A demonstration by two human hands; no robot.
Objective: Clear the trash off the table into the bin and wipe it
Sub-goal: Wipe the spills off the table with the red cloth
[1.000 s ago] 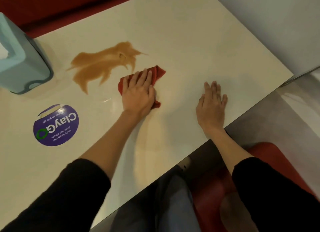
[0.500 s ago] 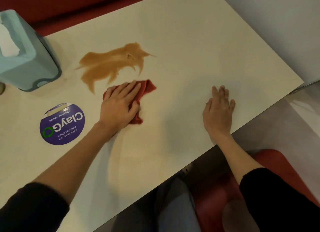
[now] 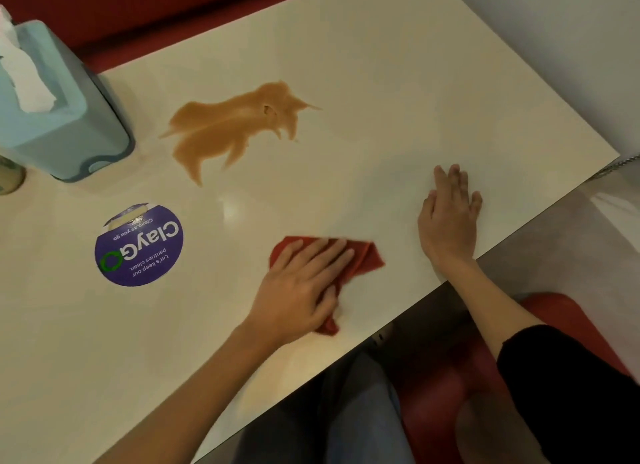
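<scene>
cloth (image 3: 367,255): red, crumpled, lower centre on table (image 3: 398,82) | left hand (image 3: 301,290): flat, fingers straight, pressing cloth | right hand (image 3: 448,221): flat on table, fingers together | spill (image 3: 235,127): brown, upper centre, apart from cloth

Looks like a shared pantry or break room to me, the kind you'd get in an office or some other workplace, not somebody's house. Dead giveaway is the round purple sticker (image 3: 139,244) stuck right on the table (image 3: 381,82): it says ClayGo, "Clean as you go" and "Let's keep our pantries clean". Nobody puts that on their own dining table lol. Then there's red padded seating (image 3: 173,10) along the far side and another red seat (image 3: 568,318) on the near side, booth style. Plain cream tabletop, white wall (image 3: 554,30), grey floor (image 3: 571,255), plus a pale blue tissue box (image 3: 62,127) on the table.
</scene>
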